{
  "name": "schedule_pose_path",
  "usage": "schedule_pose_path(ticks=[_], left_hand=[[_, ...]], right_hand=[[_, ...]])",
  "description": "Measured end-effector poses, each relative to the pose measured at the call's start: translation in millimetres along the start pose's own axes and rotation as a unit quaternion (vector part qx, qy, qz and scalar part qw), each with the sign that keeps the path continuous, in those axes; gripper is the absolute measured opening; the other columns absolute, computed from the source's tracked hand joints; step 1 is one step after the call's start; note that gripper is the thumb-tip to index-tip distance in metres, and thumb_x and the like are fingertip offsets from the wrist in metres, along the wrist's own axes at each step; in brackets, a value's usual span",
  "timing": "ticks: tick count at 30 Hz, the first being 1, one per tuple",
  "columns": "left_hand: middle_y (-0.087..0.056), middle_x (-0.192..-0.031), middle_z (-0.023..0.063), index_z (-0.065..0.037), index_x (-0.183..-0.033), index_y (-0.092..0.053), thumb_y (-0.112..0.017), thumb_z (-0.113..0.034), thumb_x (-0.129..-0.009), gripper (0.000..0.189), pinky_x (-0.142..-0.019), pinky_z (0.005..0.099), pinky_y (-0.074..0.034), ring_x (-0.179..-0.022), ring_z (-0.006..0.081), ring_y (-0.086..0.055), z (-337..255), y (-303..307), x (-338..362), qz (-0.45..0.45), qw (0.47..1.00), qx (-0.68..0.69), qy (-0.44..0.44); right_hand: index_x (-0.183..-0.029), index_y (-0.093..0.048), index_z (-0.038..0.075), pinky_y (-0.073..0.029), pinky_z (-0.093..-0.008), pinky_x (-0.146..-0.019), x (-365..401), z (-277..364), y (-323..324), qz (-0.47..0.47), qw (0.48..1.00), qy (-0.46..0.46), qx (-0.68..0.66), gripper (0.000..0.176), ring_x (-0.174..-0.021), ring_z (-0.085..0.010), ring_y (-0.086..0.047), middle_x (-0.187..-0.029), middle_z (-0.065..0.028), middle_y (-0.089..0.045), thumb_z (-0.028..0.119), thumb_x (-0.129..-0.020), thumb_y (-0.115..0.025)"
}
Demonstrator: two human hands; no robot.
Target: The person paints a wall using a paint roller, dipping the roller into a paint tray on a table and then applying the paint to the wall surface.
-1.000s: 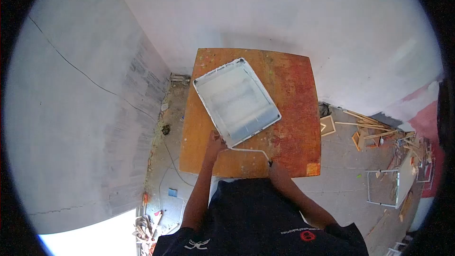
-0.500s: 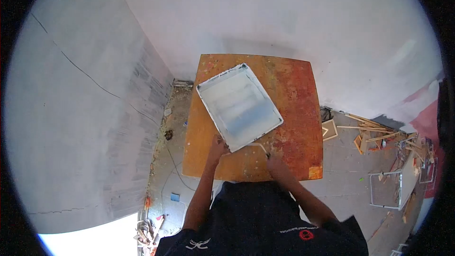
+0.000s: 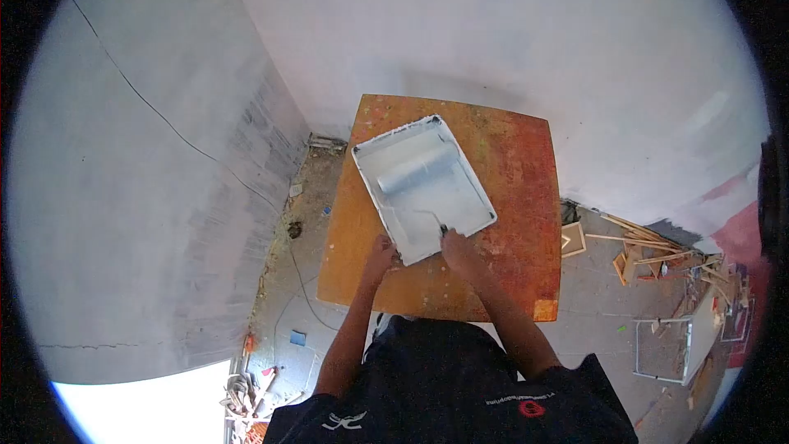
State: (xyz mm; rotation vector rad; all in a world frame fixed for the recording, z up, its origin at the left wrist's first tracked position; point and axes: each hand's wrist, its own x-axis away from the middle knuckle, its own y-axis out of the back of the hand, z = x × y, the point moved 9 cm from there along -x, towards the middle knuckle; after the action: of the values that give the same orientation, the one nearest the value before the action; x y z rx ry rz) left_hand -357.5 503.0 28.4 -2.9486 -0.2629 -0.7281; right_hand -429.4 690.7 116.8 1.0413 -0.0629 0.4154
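Observation:
A white paint tray (image 3: 467, 225) lies at an angle on the wooden table, with pale paint in it. In the tray, a paint roller (image 3: 417, 169) rests across the far half, its thin wire frame running back toward me. My right hand (image 3: 460, 248) is closed around the roller's dark handle, above the tray's near edge. At the tray's near left corner, my left hand (image 3: 381, 255) grips the rim, its fingers partly hidden.
The paint-stained wooden table (image 3: 518, 197) stands close to the corner of two patchy walls. Wood scraps (image 3: 645, 238) and a metal frame (image 3: 662, 349) lie on the floor to the right. A cable (image 3: 306, 292) runs along the left.
My right hand has pushed the roller forward, away from me, into the far part of the tray. My left hand stays at the tray's corner. The view has shifted slightly.

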Motion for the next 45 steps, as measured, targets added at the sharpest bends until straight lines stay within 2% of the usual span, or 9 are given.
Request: schedule_pose_path(ticks=[7, 11, 14, 19, 26, 32, 35, 38, 45], left_hand=[[-0.055, -0.081, 0.0081, -0.005, -0.1, -0.045, -0.051, -0.022, -0.087, 0.023, -0.057, 0.0294, -0.052, -0.064, 0.018, -0.059, -4, 3, 7, -0.058, 0.998, -0.018, 0.004], [-0.055, -0.085, 0.0095, -0.004, -0.1, -0.045, -0.053, -0.023, -0.086, 0.025, -0.058, 0.0314, -0.052, -0.069, 0.0185, -0.059, -15, 0, 15, -0.021, 1.0, 0.007, 0.022], [-0.055, -0.083, 0.0093, -0.003, -0.098, -0.045, -0.053, -0.022, -0.085, 0.024, -0.055, 0.0316, -0.051, -0.069, 0.0181, -0.059, -22, -2, 15, -0.011, 1.0, 0.007, 0.016], [-0.055, -0.078, 0.0075, -0.004, -0.096, -0.047, -0.052, -0.021, -0.084, 0.022, -0.051, 0.0312, -0.049, -0.066, 0.0156, -0.056, -15, 2, 6, -0.019, 0.998, -0.036, -0.055], [-0.057, -0.08, 0.0048, -0.008, -0.098, -0.047, -0.052, -0.024, -0.085, 0.022, -0.054, 0.0303, -0.05, -0.067, 0.0137, -0.057, 0, 3, 3, -0.014, 1.0, 0.0, 0.025], [-0.058, -0.083, 0.0048, -0.008, -0.101, -0.047, -0.05, -0.026, -0.087, 0.023, -0.057, 0.0309, -0.049, -0.069, 0.0143, -0.057, -4, 1, 6, -0.012, 0.999, -0.03, 0.04], [-0.058, -0.085, 0.0048, -0.009, -0.102, -0.047, -0.049, -0.026, -0.087, 0.023, -0.059, 0.0315, -0.049, -0.07, 0.0145, -0.058, -19, -1, 19, -0.001, 0.999, -0.017, 0.051], [-0.057, -0.086, 0.0041, -0.01, -0.103, -0.048, -0.049, -0.027, -0.088, 0.023, -0.061, 0.0313, -0.049, -0.07, 0.0145, -0.058, -5, -1, 15, 0.018, 0.998, -0.021, 0.059], [-0.056, -0.082, 0.0026, -0.012, -0.1, -0.048, -0.05, -0.031, -0.087, 0.024, -0.061, 0.0313, -0.048, -0.07, 0.0134, -0.058, -7, -3, 20, 0.024, 0.997, -0.004, 0.078]], right_hand=[[-0.097, -0.047, -0.005, -0.043, -0.049, -0.071, 151, -48, 25, 0.089, 0.992, -0.083, -0.035, 0.031, -0.084, -0.0432, -0.055, -0.088, -0.0282, -0.056, 0.025, -0.089, -0.042], [-0.095, -0.047, -0.005, -0.044, -0.0491, -0.07, 122, -63, 3, 0.035, 0.996, -0.072, -0.037, 0.032, -0.083, -0.0417, -0.057, -0.086, -0.0291, -0.056, 0.026, -0.09, -0.041], [-0.091, -0.048, -0.005, -0.045, -0.0491, -0.065, 55, -43, -27, 0.103, 0.981, 0.06, 0.153, 0.036, -0.076, -0.0415, -0.058, -0.081, -0.0285, -0.057, 0.031, -0.09, -0.041], [-0.089, -0.05, -0.006, -0.045, -0.0505, -0.061, 0, 5, 6, -0.045, 0.998, 0.038, 0.033, 0.042, -0.071, -0.0437, -0.057, -0.077, -0.0271, -0.058, 0.035, -0.09, -0.04], [-0.102, -0.046, -0.007, -0.04, -0.0513, -0.08, 123, -41, 4, 0.104, 0.985, -0.117, -0.078, 0.042, -0.094, -0.0437, -0.053, -0.098, -0.0316, -0.054, 0.032, -0.09, -0.038], [-0.105, -0.046, -0.005, -0.042, -0.0463, -0.08, 157, -66, 1, 0.153, 0.98, -0.095, -0.087, 0.037, -0.096, -0.0401, -0.054, -0.099, -0.0271, -0.055, 0.028, -0.087, -0.046], [-0.11, -0.046, -0.002, -0.042, -0.0427, -0.081, 164, -84, -8, 0.055, 0.992, -0.015, -0.114, 0.038, -0.096, -0.0383, -0.054, -0.099, -0.025, -0.056, 0.026, -0.085, -0.051], [-0.116, -0.044, 0.0, -0.043, -0.0434, -0.084, 174, -81, -1, 0.126, 0.984, -0.067, -0.104, 0.042, -0.101, -0.0391, -0.053, -0.107, -0.0247, -0.055, 0.03, -0.086, -0.05], [-0.115, -0.046, 0.001, -0.042, -0.0436, -0.082, 180, -90, -1, 0.064, 0.978, -0.066, -0.186, 0.04, -0.097, -0.0376, -0.054, -0.102, -0.0245, -0.056, 0.026, -0.085, -0.054]])
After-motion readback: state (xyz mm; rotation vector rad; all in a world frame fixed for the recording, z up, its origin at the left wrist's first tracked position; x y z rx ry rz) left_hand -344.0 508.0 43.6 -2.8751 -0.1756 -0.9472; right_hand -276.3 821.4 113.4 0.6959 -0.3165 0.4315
